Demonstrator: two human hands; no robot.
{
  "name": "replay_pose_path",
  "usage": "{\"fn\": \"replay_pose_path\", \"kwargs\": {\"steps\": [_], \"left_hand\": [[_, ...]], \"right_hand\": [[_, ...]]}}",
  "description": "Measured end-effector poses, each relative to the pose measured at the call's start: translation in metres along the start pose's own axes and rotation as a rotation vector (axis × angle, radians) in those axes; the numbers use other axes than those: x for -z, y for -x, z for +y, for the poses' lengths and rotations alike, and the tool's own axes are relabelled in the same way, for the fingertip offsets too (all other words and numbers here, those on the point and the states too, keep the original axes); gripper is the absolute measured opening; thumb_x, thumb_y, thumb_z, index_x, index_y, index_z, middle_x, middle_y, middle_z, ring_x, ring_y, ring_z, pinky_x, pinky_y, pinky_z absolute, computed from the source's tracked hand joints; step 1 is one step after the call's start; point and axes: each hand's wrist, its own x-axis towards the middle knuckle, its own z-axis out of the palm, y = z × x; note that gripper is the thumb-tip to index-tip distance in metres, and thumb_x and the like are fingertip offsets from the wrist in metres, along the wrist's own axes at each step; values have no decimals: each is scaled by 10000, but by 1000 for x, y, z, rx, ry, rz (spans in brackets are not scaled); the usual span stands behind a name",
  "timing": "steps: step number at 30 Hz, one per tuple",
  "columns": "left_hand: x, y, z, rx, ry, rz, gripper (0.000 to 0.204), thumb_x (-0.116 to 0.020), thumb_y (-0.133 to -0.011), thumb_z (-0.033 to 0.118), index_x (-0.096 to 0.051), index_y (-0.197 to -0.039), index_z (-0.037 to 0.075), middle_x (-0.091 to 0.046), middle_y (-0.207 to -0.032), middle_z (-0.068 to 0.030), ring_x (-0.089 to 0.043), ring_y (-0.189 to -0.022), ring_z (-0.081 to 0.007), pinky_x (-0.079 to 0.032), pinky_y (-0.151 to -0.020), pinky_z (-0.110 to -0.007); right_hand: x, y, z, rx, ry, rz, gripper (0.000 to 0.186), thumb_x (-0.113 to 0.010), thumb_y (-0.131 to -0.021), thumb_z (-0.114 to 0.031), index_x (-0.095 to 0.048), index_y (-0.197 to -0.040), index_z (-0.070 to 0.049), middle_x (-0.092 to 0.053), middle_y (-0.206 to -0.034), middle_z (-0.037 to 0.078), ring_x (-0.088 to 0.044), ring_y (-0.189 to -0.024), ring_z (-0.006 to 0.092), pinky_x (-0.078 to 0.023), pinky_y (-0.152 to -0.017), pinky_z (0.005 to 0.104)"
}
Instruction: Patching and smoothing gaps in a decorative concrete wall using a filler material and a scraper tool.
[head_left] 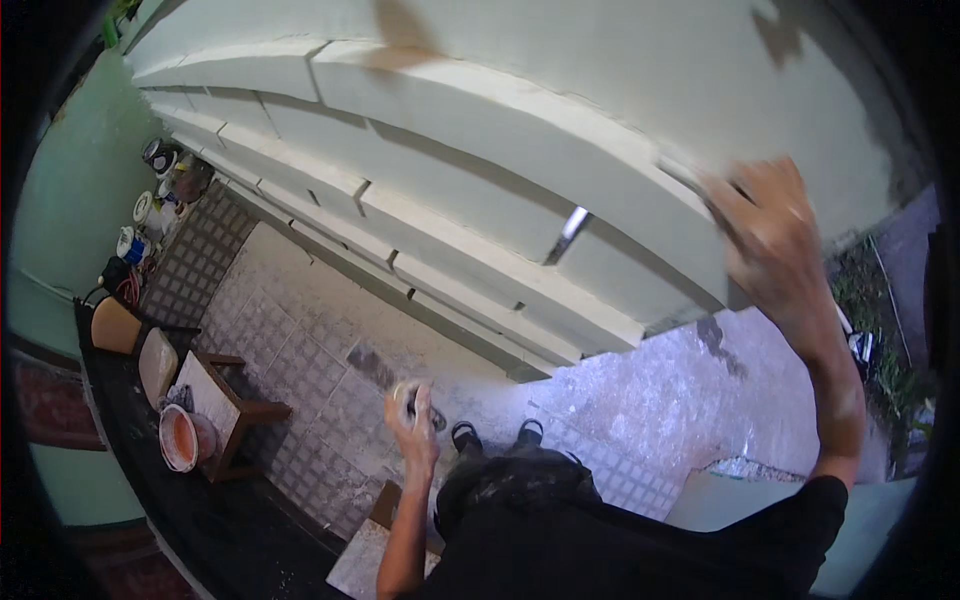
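Head view: our right hand point(765, 235) is raised against the pale wall point(520, 120), blurred, fingers closed on a scraper point(690, 180) whose long axis runs toward ten o'clock from the hand, its blade touching the wall. Our left hand point(412, 415), low at six o'clock, grips a small tool point(408, 392), too small to tell its direction. A metal blade point(567, 235) sticks from the wall.

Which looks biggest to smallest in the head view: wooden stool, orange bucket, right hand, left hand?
1. Right hand, though it is raised close to the camera and blurred, so it looks inflated.
2. Wooden stool.
3. Orange bucket and left hand look about alike; I would not rank them.
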Motion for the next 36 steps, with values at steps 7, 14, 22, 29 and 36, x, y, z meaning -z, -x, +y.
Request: {"fn": "replay_pose_path", "kwargs": {"steps": [7,14,22,29,36], "left_hand": [[7,-15,8,-17,-40,-49,179,-617,-886,176,-636,-887,-2,-589,-888,-148,-553,-854,-290,-428,-811,-380],[42,-2,-4,-24,-100,3,172,-660,-854,164,-650,-856,-8,-610,-871,-150,-570,-838,-283,-448,-770,-379],[-10,-11,-10,13,3,-293,205,-670,-858,181,-676,-793,-13,-625,-793,-149,-591,-761,-278,-457,-714,-373],[17,5,5,37,28,-361,258,-662,-884,215,-678,-758,-9,-648,-782,-150,-613,-717,-264,-468,-681,-372],[9,-6,18,-14,22,-369,254,-655,-887,200,-677,-729,2,-637,-728,-135,-618,-700,-270,-467,-665,-376]], "right_hand": [[-59,-122,-6,349,-175,429,190,-654,-708,-78,-496,-812,-59,-496,-781,108,-528,-809,289,-463,-738,407],[-4,-43,-13,-71,64,-99,220,-694,-641,5,-571,-816,-43,-578,-851,118,-586,-848,289,-496,-821,400],[-81,-158,-22,212,-109,320,65,-543,-871,-118,-586,-857,-71,-549,-807,98,-562,-778,278,-482,-714,414],[-46,-101,-27,4,19,38,75,-545,-861,-88,-598,-822,-53,-565,-773,110,-585,-798,288,-487,-745,424],[-125,-273,-71,164,-273,307,100,-499,-866,-99,-573,-930,-80,-589,-902,122,-585,-911,297,-477,-830,428]]}}
